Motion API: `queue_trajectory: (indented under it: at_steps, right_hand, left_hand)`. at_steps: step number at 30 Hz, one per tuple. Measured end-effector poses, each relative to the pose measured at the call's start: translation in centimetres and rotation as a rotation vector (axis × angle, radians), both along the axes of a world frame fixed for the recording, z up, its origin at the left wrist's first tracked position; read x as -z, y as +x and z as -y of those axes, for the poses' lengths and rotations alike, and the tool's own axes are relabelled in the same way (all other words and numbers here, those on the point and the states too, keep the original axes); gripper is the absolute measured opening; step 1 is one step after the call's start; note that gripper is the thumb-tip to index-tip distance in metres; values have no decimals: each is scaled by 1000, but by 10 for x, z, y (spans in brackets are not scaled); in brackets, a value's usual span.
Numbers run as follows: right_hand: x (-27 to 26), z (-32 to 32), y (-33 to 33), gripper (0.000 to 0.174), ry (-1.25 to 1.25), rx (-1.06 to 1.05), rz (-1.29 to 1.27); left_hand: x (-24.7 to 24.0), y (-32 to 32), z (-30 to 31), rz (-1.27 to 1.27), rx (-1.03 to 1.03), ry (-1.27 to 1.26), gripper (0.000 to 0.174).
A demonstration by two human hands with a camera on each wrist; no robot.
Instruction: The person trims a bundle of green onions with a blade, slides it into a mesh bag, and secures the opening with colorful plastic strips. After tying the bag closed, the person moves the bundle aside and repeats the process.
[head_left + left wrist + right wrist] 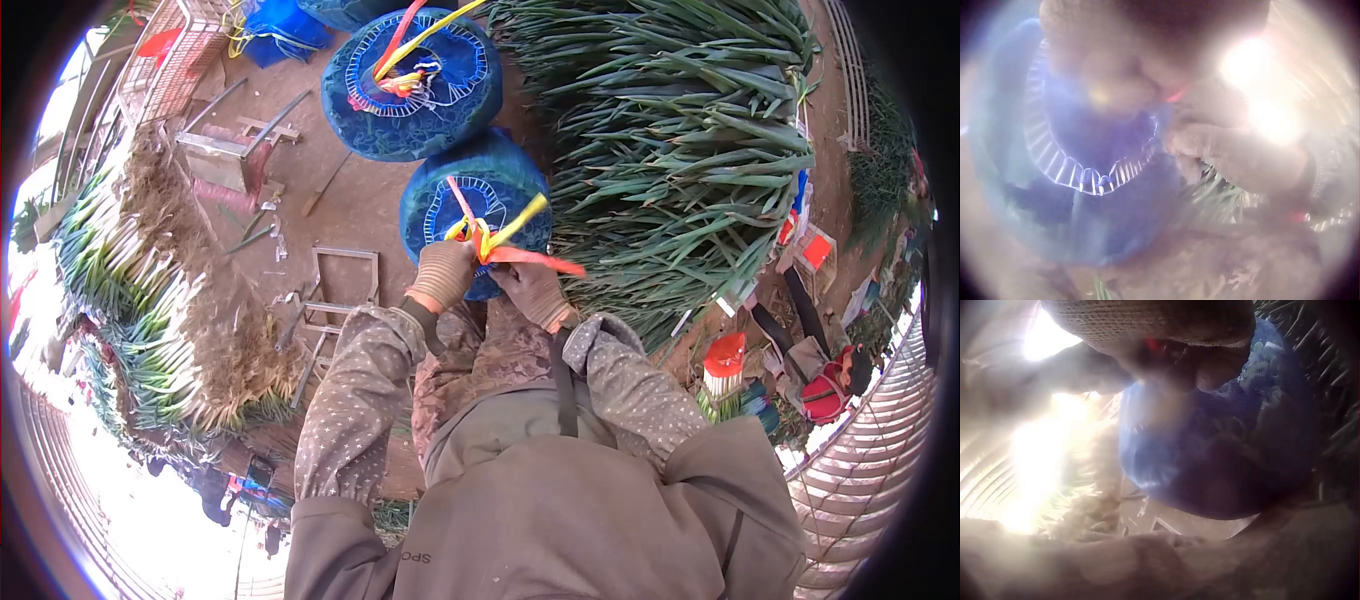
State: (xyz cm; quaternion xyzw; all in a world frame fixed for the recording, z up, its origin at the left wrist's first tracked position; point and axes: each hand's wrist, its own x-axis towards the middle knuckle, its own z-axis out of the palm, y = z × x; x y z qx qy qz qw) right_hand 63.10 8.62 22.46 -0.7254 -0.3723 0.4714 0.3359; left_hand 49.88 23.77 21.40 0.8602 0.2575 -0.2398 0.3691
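Observation:
A round blue bundle [415, 205] with white lacing around its top stands at the person's legs. Red and yellow straps [492, 240] rise from its middle. The gloved left hand [443, 275] grips the straps at their base from the left. Close on the other side, the gloved right hand [532, 292] pinches the orange-red strap [540, 262]. In the left wrist view the laced bundle [1079, 219] lies below both hands, glare covering part of the right hand [1235, 150]. The right wrist view shows curled gloved fingers [1166, 337] over the bundle [1210, 450]; the strap is mostly hidden there.
Another laced blue bundle [350, 125] touches this one at the back. Long green stalks [680, 150] are heaped on the right. Small frames [345, 275] and a low stool [215, 160] stand left on the dirt floor, beside stacked onions [150, 330].

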Motion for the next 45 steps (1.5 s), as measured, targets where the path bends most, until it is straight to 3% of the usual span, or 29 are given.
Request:
queue_trajectory:
  at_steps: [8,11,14,17,20,23,24,27,28,32,35,39,44,45]
  right_hand:
    - [13,-8,5,48,-80,-147,100]
    - [19,-7,4,50,-68,-177,161]
    - [24,-9,4,49,-60,-174,147]
    - [24,-14,6,45,-39,-207,168]
    - [21,-22,6,42,-75,-296,252]
    - [28,-23,2,41,-231,-314,292]
    - [30,-22,1,42,-247,-310,305]
    - [33,-20,-2,45,-313,-332,298]
    - [29,-23,2,46,-345,-364,267]
    - [17,-41,16,48,-425,-551,273]
    - [24,-56,21,47,-490,-631,133]
    - [30,-84,31,47,-608,-901,3]
    - [30,-83,30,41,-681,-864,-36]
    - [35,-73,30,42,-607,-779,-43]
  left_hand:
    - [-3,4,-2,-28,-111,-8,24]
    - [-1,1,4,-59,-295,-121,27]
    - [10,-9,20,152,-534,-148,38]
    - [11,-9,35,194,-944,-286,38]
    - [-16,-4,39,210,-1228,-221,37]
    - [-21,-18,49,231,-1297,-28,34]
    - [-19,-26,55,242,-1278,8,28]
    - [-9,-42,72,243,-1206,-234,24]
    - [-10,-41,71,204,-1066,-179,23]
    - [-23,-15,59,51,-919,-185,35]
    - [-15,-8,64,-48,-849,-33,34]
    - [3,-13,70,29,-998,-149,32]
    - [9,4,48,-181,-910,-143,35]
    - [9,6,46,-198,-904,-140,37]
